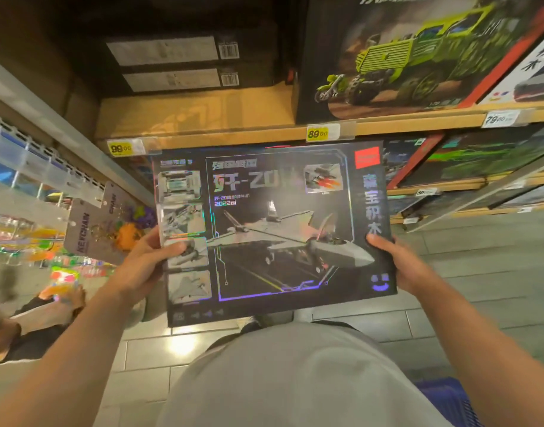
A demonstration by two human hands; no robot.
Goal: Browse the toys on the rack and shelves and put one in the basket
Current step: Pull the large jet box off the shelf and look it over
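A large dark toy box [273, 229] with a grey jet fighter printed on its front is held up in front of the wooden shelves [233, 134]. My left hand [147, 263] grips its left edge, thumb across the front. My right hand [397, 263] grips the right edge the same way. A corner of the blue basket [449, 399] shows at the bottom right, beside my body and well below the box.
A green truck box [403, 57] stands on the upper shelf, with black boxes [178, 63] stacked to its left. Yellow price tags [317, 134] line the shelf edge. A keychain rack [88, 229] hangs at left. Another person [27, 328] crouches at lower left.
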